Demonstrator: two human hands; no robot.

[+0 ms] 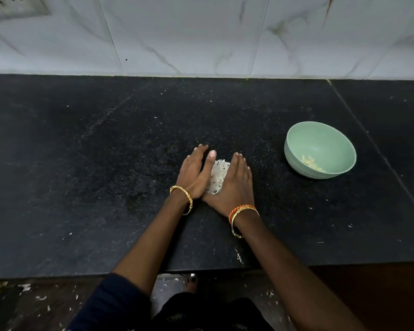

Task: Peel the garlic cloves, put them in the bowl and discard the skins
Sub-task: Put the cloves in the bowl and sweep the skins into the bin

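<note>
Peeling looks done: cloves [311,161] sit in the green bowl [296,149], well right of the hands. Step in hand, by my read, is skin cleanup. Left hand [194,173] and right hand [236,183], fingers straight and held together, flank the skins pile [217,176] on the dark surface [81,163]. Keep palm edges flat down, close inward, scoop once; loose flecks scatter easily.

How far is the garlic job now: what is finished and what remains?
Peeling looks done: peeled cloves lie in the green bowl, and no unpeeled clove shows on the counter. In hand: the left hand and right hand, fingers straight, gather the pile of skins between them. Left: discarding the pile and the scattered flecks.
</note>
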